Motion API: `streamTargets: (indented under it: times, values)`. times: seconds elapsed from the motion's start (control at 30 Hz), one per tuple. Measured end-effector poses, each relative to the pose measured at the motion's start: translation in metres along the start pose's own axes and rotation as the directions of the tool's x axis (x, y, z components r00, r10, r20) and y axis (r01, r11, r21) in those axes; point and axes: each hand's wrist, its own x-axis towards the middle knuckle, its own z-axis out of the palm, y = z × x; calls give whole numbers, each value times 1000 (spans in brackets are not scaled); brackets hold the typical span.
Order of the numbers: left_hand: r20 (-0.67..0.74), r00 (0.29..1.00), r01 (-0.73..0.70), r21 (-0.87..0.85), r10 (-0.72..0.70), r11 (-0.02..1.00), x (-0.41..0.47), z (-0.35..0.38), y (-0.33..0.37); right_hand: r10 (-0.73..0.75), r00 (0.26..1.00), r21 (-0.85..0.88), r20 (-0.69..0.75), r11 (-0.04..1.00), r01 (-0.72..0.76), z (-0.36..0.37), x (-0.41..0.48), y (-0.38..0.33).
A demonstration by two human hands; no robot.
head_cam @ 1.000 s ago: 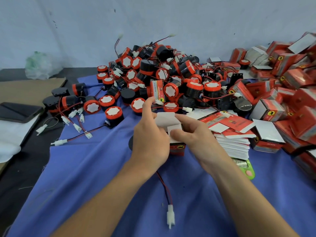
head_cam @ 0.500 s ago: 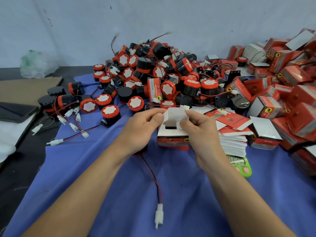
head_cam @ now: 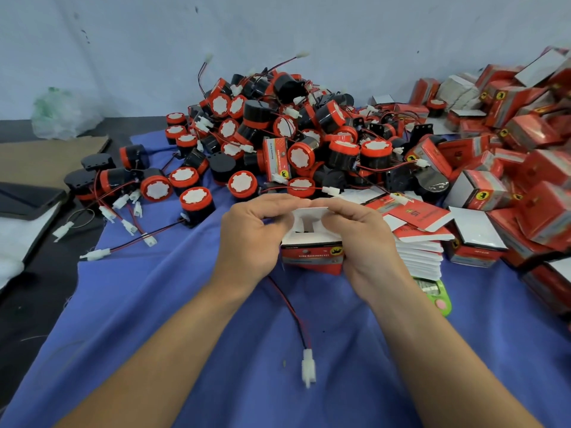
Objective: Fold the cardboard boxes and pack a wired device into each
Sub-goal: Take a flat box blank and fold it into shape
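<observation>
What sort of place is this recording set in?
Probably a small packing station in a workshop: a heap of identical wired devices, a pile of red boxes at right, a stack of flat cartons, and the left hand and right hand folding one box over a blue cloth.

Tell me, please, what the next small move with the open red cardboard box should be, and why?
Probably tuck the red-and-black wire with its white plastic connector into the red cardboard box before closing it. The left hand and right hand both pinch its raised white top flap, so it is open, while the wire trails out across the blue cloth.
</observation>
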Motion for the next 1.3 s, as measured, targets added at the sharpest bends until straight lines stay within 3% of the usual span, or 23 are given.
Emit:
streamTargets:
  times: [0.1,0.23,0.3,0.4,0.57,0.73,0.9,1.0,1.07,1.17,1.3]
  values:
    - [17,1000,2,-50,-1,999,1,2,2,85,995,117,43,989,-90,-7,1,-5]
    - [154,987,50,4,-50,999,4,-6,2,120,992,160,31,979,-124,-13,1,-8]
    - [219,973,75,23,-79,997,4,-10,3,109,993,55,38,992,-111,-15,1,-9]
    - [209,974,76,59,-87,995,7,-13,2,48,996,-82,74,996,-42,-16,1,-10]
    - [180,969,155,86,-168,984,10,-14,4,-1,994,-90,112,996,11,-12,-1,-9]
    - [116,986,94,226,-122,970,4,-8,11,-65,994,-194,84,978,80,-6,-5,-10]
    - [173,963,205,23,-205,979,10,-11,13,-6,999,-247,-32,969,-2,-9,-8,-15]
    - [215,958,184,55,-191,981,12,-15,12,15,1000,-441,-7,897,-17,-10,-8,-14]
    - [207,959,186,60,-194,981,11,-17,11,-2,1000,-480,29,877,16,-8,-9,-12]
    - [170,967,193,0,-190,981,11,-14,14,-61,997,-340,36,938,69,-4,-12,-17]
    - [21,970,238,-267,-241,934,15,-13,30,-238,966,-82,99,966,246,-1,-15,-25]
